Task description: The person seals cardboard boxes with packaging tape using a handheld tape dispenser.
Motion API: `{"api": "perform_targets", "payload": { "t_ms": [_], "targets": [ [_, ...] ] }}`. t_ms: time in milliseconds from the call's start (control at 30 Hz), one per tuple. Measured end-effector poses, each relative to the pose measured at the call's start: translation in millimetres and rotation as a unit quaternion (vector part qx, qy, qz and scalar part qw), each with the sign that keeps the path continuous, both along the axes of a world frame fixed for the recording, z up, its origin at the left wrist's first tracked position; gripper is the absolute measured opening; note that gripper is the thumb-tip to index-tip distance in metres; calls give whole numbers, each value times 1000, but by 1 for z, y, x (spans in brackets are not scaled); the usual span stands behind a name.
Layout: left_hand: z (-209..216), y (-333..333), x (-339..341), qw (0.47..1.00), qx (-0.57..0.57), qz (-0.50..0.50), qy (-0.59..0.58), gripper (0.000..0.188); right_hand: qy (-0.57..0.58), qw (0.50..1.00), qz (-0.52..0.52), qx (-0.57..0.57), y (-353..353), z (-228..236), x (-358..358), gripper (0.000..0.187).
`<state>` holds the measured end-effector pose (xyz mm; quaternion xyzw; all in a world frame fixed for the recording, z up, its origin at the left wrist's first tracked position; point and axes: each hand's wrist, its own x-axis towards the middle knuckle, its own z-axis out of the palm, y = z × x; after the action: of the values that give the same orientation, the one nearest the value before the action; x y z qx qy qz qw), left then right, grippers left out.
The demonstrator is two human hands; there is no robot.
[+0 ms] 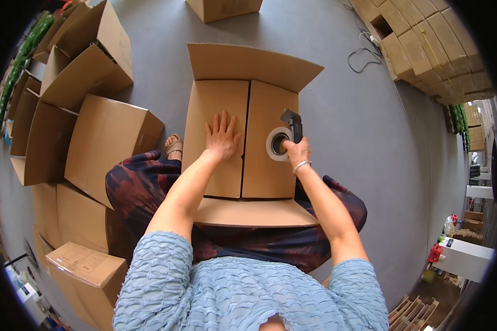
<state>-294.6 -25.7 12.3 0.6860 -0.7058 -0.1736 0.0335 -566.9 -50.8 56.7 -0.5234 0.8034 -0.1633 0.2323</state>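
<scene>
Between my knees stands a brown cardboard box. Its two side flaps are folded inward and leave a narrow dark gap between them. The far flap and the near flap stick outward. My left hand lies flat on the left flap with its fingers spread. Over the right flap, my right hand grips a tape dispenser with a dark frame and a pale tape roll. Its head points away from me. I cannot tell whether the roll touches the cardboard.
Open cardboard boxes and closed ones crowd the left side. Another box stands ahead on the grey floor. Stacked cartons line the far right, near a loose black cable. A white machine is at right.
</scene>
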Motion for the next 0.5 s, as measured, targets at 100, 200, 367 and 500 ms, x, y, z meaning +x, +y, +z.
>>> {"api": "perform_targets", "payload": {
  "t_ms": [100,200,367,500],
  "targets": [
    [-9,3,5,1000,22,6,-17,73,8,999,22,41,5,42,45,54],
    [1,1,-3,999,48,10,-20,79,24,997,48,62,8,58,57,59],
    [24,-4,-5,996,85,11,-15,97,33,996,52,69,3,55,61,56],
    [35,-7,-15,992,120,30,-19,104,48,996,77,-15,-7,-2,23,55]
  ]
}}
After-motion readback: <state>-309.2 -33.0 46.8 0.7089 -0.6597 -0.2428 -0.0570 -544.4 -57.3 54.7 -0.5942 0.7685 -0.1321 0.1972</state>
